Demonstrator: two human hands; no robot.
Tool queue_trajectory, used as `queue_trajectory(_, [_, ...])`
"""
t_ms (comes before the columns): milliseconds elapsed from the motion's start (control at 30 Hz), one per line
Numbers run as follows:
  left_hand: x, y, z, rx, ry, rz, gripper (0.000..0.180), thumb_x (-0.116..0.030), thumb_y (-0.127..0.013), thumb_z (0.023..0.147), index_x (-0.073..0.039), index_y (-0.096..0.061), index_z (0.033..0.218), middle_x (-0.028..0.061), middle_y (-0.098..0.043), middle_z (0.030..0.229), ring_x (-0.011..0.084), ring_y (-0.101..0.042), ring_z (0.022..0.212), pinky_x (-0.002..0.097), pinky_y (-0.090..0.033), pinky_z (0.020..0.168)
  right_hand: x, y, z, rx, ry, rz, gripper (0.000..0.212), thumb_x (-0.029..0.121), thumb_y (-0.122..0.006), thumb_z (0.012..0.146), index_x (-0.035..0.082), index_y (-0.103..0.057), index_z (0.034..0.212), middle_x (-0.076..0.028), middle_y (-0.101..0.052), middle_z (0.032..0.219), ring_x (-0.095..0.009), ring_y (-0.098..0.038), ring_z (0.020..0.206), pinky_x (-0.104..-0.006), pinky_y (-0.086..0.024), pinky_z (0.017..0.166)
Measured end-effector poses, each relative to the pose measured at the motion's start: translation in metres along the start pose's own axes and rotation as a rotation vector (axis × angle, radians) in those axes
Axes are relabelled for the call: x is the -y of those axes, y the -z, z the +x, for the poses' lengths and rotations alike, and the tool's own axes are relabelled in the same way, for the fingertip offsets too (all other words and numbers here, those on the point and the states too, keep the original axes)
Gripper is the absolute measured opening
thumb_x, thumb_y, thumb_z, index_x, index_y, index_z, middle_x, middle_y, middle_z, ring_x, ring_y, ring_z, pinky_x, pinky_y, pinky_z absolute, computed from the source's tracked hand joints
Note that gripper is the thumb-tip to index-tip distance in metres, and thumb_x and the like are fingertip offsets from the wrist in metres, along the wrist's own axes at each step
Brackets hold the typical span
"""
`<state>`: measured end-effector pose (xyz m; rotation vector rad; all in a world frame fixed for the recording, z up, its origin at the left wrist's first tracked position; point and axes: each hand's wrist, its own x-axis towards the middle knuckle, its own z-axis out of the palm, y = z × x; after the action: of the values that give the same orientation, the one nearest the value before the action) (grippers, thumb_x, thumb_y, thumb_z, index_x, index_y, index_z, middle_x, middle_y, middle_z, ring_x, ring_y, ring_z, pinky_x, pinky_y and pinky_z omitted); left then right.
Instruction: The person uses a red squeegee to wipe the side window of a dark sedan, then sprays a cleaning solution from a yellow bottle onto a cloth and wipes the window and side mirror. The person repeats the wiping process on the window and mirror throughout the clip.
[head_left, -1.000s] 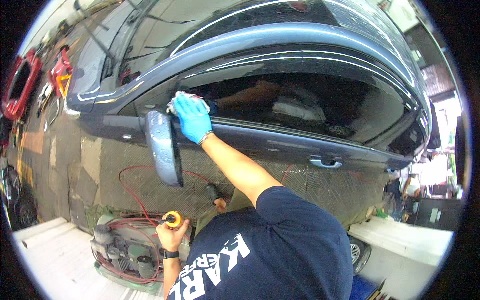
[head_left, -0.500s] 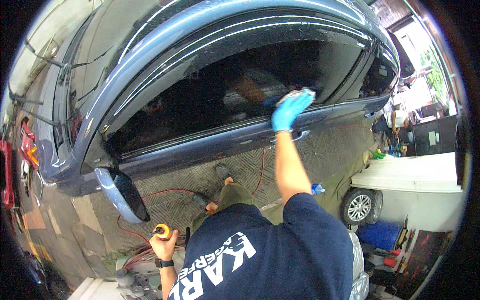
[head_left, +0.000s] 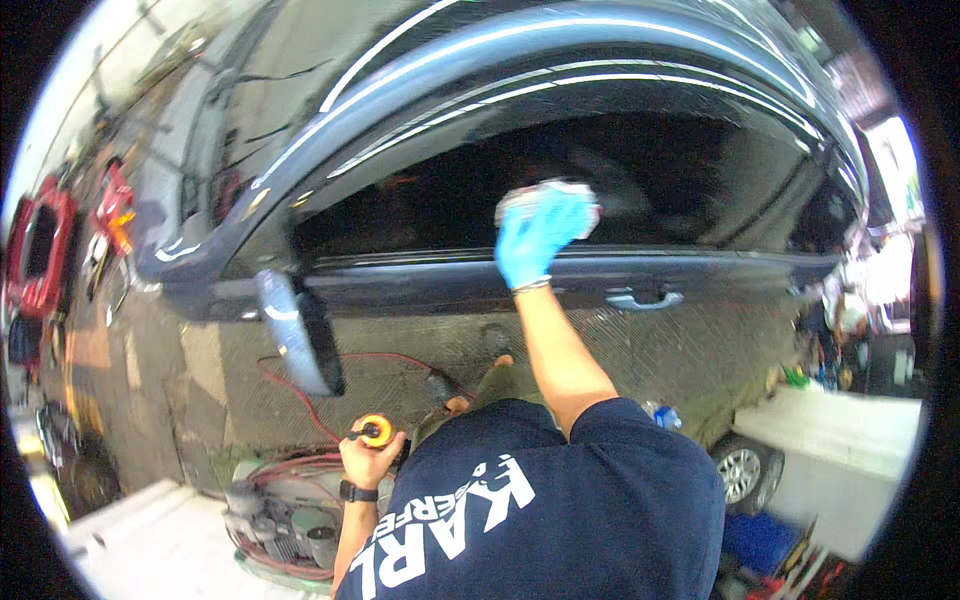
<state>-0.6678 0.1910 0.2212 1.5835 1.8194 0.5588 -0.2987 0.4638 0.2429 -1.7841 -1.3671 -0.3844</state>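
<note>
My right hand [head_left: 540,235] wears a light blue glove and is closed on a crumpled whitish cloth [head_left: 590,196], held against the dark side window [head_left: 420,200] of a dark blue car, just above the lower window edge. The cloth is partly covered by the glove. Down by my body, my bare left hand [head_left: 365,464] grips a yellow bottle [head_left: 379,430] with a black spout, a watch strapped on that wrist. A door handle [head_left: 645,300] lies below and right of the glove. The car's side mirror [head_left: 292,330] sticks out beyond the left hand.
A red hose [head_left: 300,385] runs along the patterned floor by my feet. Behind my left arm is a greyish machine [head_left: 285,530] with hose coiled around it. Red car parts [head_left: 45,250] are at the far left. A wheel [head_left: 742,475] and white panel [head_left: 840,430] stand at the right.
My gloved right hand and the cloth have moved left along the window. The left hand still holds the bottle. My view has shifted, moving the car and floor within it.
</note>
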Motion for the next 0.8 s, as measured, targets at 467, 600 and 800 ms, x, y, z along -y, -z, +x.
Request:
queue_trajectory(467, [0.026,0.028,-0.037,-0.225,-0.011,-0.053,0.045,-0.035,-0.095,0.073,-0.003,-0.081,0.103,0.0128,-0.079,0.085,0.0282,-0.078,0.077,0.0384,-0.059,0.074,0.196,-0.146,-0.109,0.276,0.605,0.425,0.057,0.015,-0.058,0.093,0.011,-0.058,0.15,-0.011,-0.052,0.161,-0.027,-0.051,0.144,-0.0441,-0.035,0.124])
queue_trajectory(600, [0.037,0.013,-0.026,-0.235,0.021,-0.239,0.041,-0.02,-0.097,0.073,0.0,-0.079,0.104,0.0091,-0.077,0.085,0.0182,-0.073,0.076,0.035,-0.057,0.075,0.126,-0.066,-0.055,0.262,0.414,0.315,0.039,0.027,-0.063,0.093,0.013,-0.067,0.128,-0.013,-0.065,0.131,-0.033,-0.059,0.126,-0.0527,-0.042,0.108])
queue_trajectory(800, [0.052,-0.017,-0.001,-0.225,0.018,-0.194,0.047,-0.028,-0.101,0.069,0.0,-0.067,0.085,0.0101,-0.073,0.077,0.0214,-0.069,0.067,0.0369,-0.054,0.065,-0.087,0.079,0.067,-0.05,0.107,-0.168,0.035,0.042,-0.059,0.088,0.01,-0.059,0.104,-0.016,-0.054,0.108,-0.04,-0.05,0.111,-0.0592,-0.035,0.101])
